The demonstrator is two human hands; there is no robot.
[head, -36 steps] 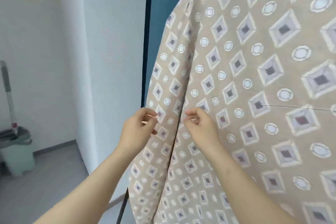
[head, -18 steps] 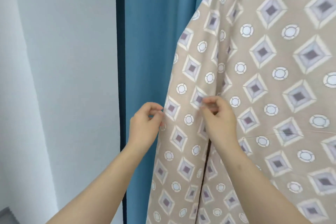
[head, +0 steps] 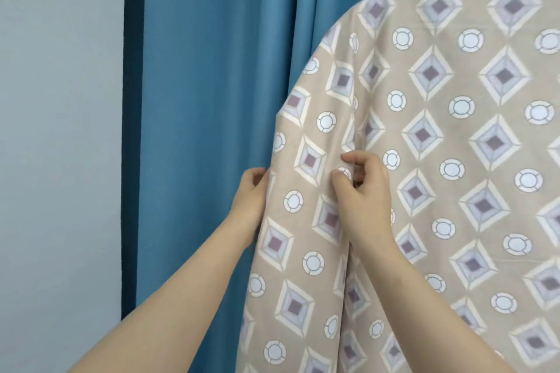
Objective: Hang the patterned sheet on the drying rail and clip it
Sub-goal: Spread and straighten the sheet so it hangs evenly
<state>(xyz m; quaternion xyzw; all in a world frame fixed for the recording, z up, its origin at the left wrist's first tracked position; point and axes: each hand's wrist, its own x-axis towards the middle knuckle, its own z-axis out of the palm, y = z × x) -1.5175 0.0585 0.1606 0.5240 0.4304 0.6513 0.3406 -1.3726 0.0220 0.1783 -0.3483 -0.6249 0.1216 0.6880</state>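
Observation:
The patterned sheet (head: pixel 439 160), beige with diamonds and white rings, hangs draped over a rail that it hides; its top fold runs along the upper right. My left hand (head: pixel 251 200) grips the sheet's left edge, fingers tucked behind the cloth. My right hand (head: pixel 360 191) pinches a fold of the sheet a little to the right, at the top of a vertical crease. No clip is in sight.
A blue curtain (head: pixel 218 100) hangs right behind the sheet, with a dark vertical strip (head: pixel 133 130) at its left edge. A pale wall (head: pixel 60 145) fills the left side.
Both hands have worked upward along the sheet's left edge, and my view has lifted from the floor to the sheet's top fold. The hands keep their grip on the cloth.

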